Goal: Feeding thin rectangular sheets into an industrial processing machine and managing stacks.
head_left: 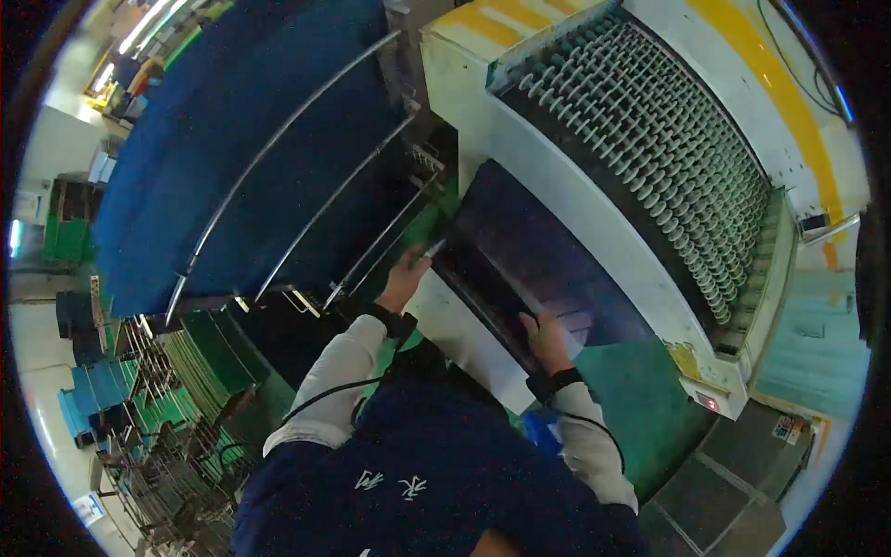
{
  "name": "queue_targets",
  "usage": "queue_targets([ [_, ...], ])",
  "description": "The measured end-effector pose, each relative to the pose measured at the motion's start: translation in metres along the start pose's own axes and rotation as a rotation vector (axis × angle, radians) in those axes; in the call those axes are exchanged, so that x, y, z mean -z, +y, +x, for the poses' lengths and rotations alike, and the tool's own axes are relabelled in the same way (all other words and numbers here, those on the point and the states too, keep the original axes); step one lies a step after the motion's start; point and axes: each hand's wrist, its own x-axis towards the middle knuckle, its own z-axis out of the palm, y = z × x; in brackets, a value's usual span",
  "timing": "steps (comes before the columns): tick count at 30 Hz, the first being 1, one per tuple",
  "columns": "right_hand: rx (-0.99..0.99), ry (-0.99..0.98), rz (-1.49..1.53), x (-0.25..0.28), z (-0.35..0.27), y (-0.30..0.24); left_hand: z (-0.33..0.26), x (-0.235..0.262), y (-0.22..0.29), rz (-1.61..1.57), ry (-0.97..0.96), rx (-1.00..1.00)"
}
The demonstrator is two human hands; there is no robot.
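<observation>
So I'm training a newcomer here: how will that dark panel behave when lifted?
The dark panel looks thin, flat and glossy, so probably stiff but slippery. It is broad, which likely explains the left hand and right hand on separate edges.

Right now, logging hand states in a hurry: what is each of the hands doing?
Left hand: gripping the far corner of the dark panel.
Right hand: flat on the panel's near edge, open.
</observation>
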Motion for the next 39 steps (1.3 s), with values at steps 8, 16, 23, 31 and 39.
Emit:
queue_targets([
  [8, 0.033, -0.131, -0.192, -0.02, -0.005, 0.069, 0.003, -0.02, 0.007, -0.043, 0.012, -0.027],
  [16, 0.094, -0.065, -0.172, -0.017, -0.029, 0.052, -0.009, -0.03, 0.046, -0.049, 0.082, -0.071],
  [23, 0.036, -0.051, 0.047, -0.01, -0.041, 0.038, -0.02, -0.03, 0.073, 0.18, 0.204, -0.178],
  [31, -0.103, -0.024, 0.068, -0.002, -0.039, 0.037, -0.01, -0.016, 0.025, 0.198, 0.246, -0.29],
  [39, 0.314, 0.14, -0.56, 0.071, -0.018, 0.009, -0.011, -0.001, 0.024, 0.176, 0.116, -0.263],
])
